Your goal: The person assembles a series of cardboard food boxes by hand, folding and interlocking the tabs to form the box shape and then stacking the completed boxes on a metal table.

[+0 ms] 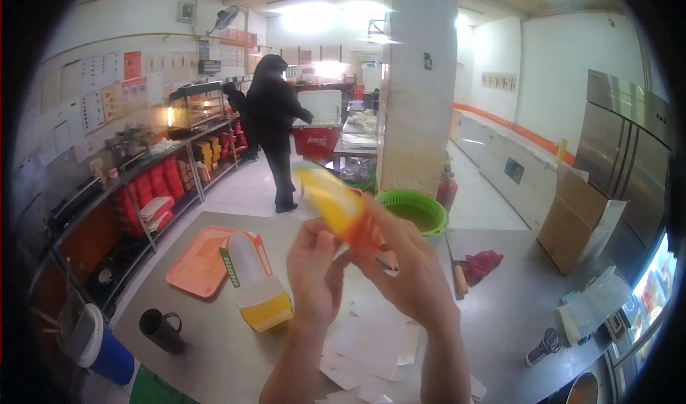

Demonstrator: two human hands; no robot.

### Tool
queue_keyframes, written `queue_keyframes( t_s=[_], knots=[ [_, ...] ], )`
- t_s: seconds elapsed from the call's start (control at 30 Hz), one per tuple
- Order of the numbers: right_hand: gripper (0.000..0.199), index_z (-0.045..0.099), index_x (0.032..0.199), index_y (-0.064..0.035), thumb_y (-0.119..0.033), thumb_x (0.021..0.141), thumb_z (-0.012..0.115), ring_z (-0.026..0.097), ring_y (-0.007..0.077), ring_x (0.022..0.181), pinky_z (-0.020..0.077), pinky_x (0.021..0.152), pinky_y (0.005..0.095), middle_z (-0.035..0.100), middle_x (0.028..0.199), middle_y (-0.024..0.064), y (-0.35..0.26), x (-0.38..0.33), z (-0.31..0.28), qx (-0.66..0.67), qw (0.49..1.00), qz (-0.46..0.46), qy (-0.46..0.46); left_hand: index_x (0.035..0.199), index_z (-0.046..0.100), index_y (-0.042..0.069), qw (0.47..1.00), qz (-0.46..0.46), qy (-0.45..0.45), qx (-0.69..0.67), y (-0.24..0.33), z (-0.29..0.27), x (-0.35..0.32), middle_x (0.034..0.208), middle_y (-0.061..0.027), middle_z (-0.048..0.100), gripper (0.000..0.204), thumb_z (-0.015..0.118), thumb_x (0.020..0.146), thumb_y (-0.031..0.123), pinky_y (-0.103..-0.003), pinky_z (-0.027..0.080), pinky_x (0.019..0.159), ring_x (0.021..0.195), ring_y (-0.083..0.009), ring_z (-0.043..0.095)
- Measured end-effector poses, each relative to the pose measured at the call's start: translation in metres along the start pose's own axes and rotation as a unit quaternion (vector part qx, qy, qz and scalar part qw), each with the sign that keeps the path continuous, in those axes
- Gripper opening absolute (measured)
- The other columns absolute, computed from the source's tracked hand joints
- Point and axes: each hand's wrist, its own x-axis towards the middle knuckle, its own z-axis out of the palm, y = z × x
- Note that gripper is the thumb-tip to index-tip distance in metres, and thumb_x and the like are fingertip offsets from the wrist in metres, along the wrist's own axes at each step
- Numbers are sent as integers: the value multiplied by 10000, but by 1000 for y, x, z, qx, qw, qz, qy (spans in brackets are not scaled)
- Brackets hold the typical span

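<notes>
Both my hands are raised over a steel table (514, 304). My right hand (407, 264) grips a yellow and orange plastic squeeze bottle (330, 200), tilted up to the left and blurred. My left hand (314, 268) pinches at the bottle's orange end, fingers closed on it. Below my hands, white paper slips (364, 347) lie scattered on the table. A white and yellow carton with an orange edge (254, 286) lies on its side left of my left hand.
An orange tray (196, 261), a black mug (161, 329), a green colander (414, 209), a wooden-handled tool (457, 272) and a red cloth (482, 263) sit on the table. Cardboard (575, 222) leans by a steel fridge (629, 146). A person in black (271, 121) stands beyond, near a red cooler (316, 139).
</notes>
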Motion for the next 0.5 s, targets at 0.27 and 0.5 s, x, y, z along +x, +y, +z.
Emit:
queue_keyframes(
  t_s=[0.27,0.5],
  knots=[
    [575,554,1419,-1,-121,908,787,681,309,1175,543,1029,425,650,1366,209,-10,-6,-42,30,983,-5,-182,1346,623,48,962,-16,60,268,36,1,4,1234,-84,705,327,567,1089,242,-334,529,982,1081,-206,704],
    [308,644,1205,85,-187,1068,598,694,133,955,643,804,289,701,1067,112,-18,-1,-16,372,893,241,79,1069,763,39,855,184,-151,460,6,3,10,1042,-106,766,170,729,903,54,-437,482,1052,972,-276,733]
  ],
)
